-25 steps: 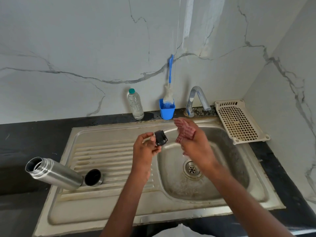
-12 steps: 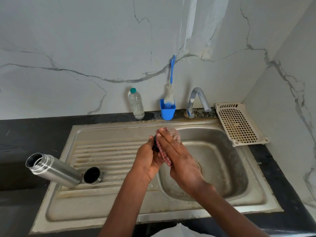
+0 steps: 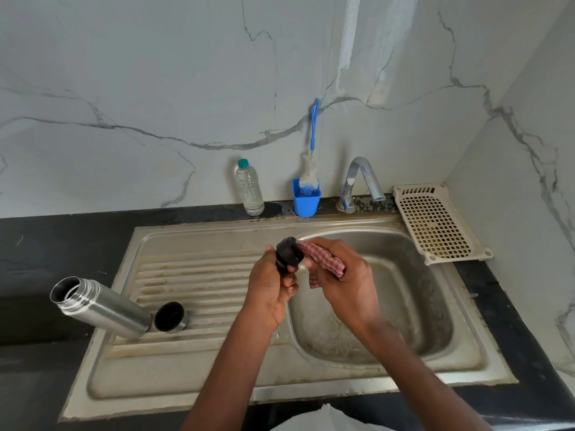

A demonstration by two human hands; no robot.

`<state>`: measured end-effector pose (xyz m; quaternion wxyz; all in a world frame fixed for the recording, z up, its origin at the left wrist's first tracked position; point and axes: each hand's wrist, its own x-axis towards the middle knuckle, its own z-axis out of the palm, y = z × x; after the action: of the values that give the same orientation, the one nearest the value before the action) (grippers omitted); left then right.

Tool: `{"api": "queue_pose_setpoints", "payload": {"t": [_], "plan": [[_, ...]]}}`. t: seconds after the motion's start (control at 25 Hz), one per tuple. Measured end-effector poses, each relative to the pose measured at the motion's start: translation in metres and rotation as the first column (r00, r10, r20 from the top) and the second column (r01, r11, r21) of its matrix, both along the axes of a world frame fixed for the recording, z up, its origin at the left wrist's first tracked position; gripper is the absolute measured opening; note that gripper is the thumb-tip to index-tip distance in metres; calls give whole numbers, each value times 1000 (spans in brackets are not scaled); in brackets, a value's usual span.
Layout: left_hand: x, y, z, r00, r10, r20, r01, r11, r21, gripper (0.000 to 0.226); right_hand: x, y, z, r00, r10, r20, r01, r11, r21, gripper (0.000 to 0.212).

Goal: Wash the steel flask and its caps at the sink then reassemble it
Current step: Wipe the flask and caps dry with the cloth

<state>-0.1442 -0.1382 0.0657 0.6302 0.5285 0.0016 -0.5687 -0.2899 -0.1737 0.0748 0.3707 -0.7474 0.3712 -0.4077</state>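
The left hand (image 3: 271,286) is curling its fingers and thumb round the black inner cap (image 3: 289,253), its grip pinching the cap above the seam between drainboard and basin. The right hand (image 3: 345,275) is bunching a red-checked cloth (image 3: 323,261), its grip pressing one end of the cloth against the cap; the cloth's far side is lying hidden under the fingers, and a loose corner is hanging below them. The cap's underside is facing away and cannot be made out. Below both hands the sink (image 3: 199,387) is spreading out, with one ribbed drainboard on the left and one basin on the right, whose drain is being covered by the right forearm. On the drainboard one steel flask (image 3: 102,307) is lying on its side, open mouth jutting over the sink's left rim, and one steel outer cap (image 3: 171,317) is sitting just beside its base, dark hollow facing the camera. Along the dark surface (image 3: 46,244) behind the sink are standing one clear bottle (image 3: 249,189) with a green lid, one blue cup (image 3: 306,197) holding one blue-handled brush (image 3: 311,169), and one tap (image 3: 362,181). One perforated cream tray (image 3: 435,225) is lying at the right. Something white is being cut off at the bottom edge.
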Motion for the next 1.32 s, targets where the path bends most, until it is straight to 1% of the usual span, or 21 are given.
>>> {"api": "queue_pose_setpoints", "payload": {"t": [0.08,0.12,0.16,0.24,0.32,0.4,0.48,0.56,0.6,0.64,0.76,0.8,0.84,0.92,0.96,1.04,1.12,1.2,1.24,1.28,1.32], "plan": [[-5,-1,-2,991,21,131,-21,1000,-1,43,6,2,2,994,2,-113,-17,991,-133,31],[-6,0,-3,978,27,208,-27,1000,-1,42,8,0,-1,987,-36,-156,12,988,-155,28],[-8,2,-4,957,38,288,-38,999,-8,42,7,-2,-3,982,-69,-177,48,991,-122,22],[-9,5,-6,912,69,405,-52,997,-54,42,3,-6,-6,980,-97,-173,101,995,15,10],[-10,4,-9,897,74,435,-46,996,-75,42,1,-4,-3,991,-104,-87,109,992,62,8],[-13,3,-12,912,47,408,-23,998,-63,41,3,0,6,996,-85,-22,86,996,16,11],[-15,2,-13,945,31,326,-4,997,-82,39,5,-2,4,992,-91,-87,90,996,-14,14],[-16,3,-12,971,30,237,-1,993,-120,38,0,-7,-4,979,-138,-149,151,985,79,13],[-15,3,-11,974,31,223,-1,991,-133,38,-3,-8,-6,974,-159,-159,179,976,122,11],[-14,1,-11,973,32,230,-1,991,-135,39,-5,-7,-6,973,-176,-147,195,973,122,10],[-15,-3,-10,959,18,283,16,993,-119,41,0,-3,4,977,-174,-127,165,983,-75,11],[-16,-2,-10,960,17,278,18,992,-124,42,2,-4,6,974,-170,-150,156,983,-101,11],[-15,-2,-11,965,20,261,14,992,-129,42,2,-6,6,967,-175,-183,162,983,-84,9],[-11,0,-11,981,20,191,3,993,-120,41,-1,-11,4,962,-179,-205,186,983,15,7],[-8,0,-10,989,6,147,10,994,-106,41,-2,-13,4,965,-187,-183,195,980,28,8],[-5,-2,-8,995,-45,90,52,996,-76,45,-1,-14,8,975,-197,-108,197,980,-11,14],[-4,-4,-7,995,-90,53,93,994,-61,47,2,-16,14,990,-115,-80,109,991,-76,21],[-3,-5,-5,996,-89,-4,88,995,-50,46,-1,-14,10,990,36,-139,-59,984,-167,31],[-3,-4,-4,996,-81,-21,80,996,-37,45,-3,-11,7,981,80,-175,-116,972,-203,32],[-2,-3,-3,996,-83,-18,82,996,-20,45,-5,-8,5,979,84,-187,-125,968,-217,31],[-3,-3,-3,996,-94,5,94,996,-5,44,-4,-7,6,985,64,-160,-93,979,-184,29]]}}
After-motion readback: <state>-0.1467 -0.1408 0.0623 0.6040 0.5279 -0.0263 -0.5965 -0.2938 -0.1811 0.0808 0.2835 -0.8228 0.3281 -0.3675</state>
